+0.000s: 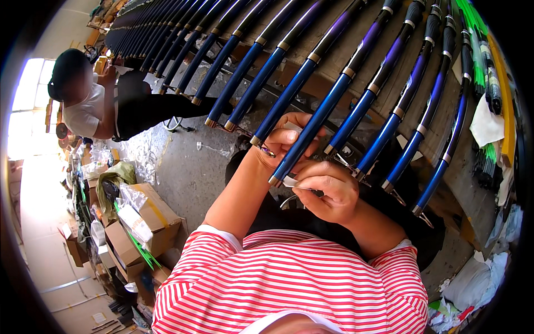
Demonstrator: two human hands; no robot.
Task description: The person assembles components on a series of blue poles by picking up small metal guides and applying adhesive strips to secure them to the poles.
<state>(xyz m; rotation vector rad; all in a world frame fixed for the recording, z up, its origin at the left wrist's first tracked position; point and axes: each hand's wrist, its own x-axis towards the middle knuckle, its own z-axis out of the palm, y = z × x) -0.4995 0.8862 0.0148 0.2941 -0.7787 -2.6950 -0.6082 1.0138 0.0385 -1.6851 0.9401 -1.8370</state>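
A row of glossy blue fishing rods (pixel 318 114) with metal bands and end caps lies side by side, butt ends toward me. My left hand (pixel 283 137) is closed around one of these rods near its end, with its fingers partly hidden behind the shaft. Just right of that rod's tip, my right hand (pixel 331 189) pinches a small white slip (pixel 290 182), which sits close against the end cap. Wire clips (pixel 347 162) hang under the ends of several rods on the right.
The rods rest on a long wooden table (pixel 356 50). Green-tipped rods (pixel 479 72) and a yellow bar (pixel 507 106) line the right side. Cardboard boxes (pixel 158 209) and plastic wrap lie at left. Another person (pixel 89 106) in a white shirt works at the far left.
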